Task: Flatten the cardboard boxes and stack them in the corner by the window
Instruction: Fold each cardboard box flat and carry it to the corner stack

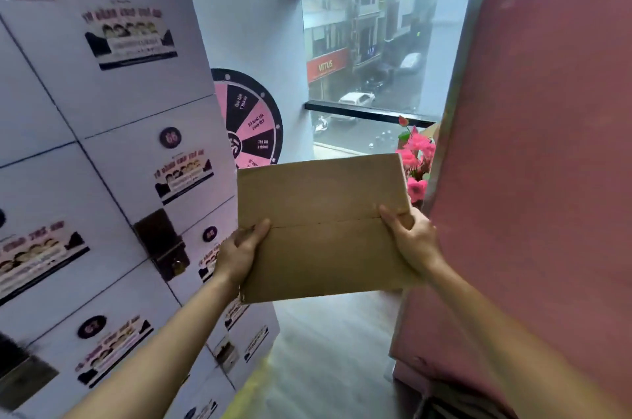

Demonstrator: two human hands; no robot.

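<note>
A brown cardboard box (321,227) is held up in front of me, its top flaps closed with a seam running across. My left hand (239,254) grips its left edge, thumb on top. On the other side, my right hand (413,240) grips the right edge, thumb pressed on the seam. The window (369,52) lies straight ahead, beyond the box, with the corner below it mostly hidden by the box.
White lockers (102,179) with stickers line the left. A pink panel (533,179) stands close on the right. Pink flowers (417,158) sit by the window, and a prize wheel (249,120) hangs on the far wall. A narrow strip of floor (328,350) runs between.
</note>
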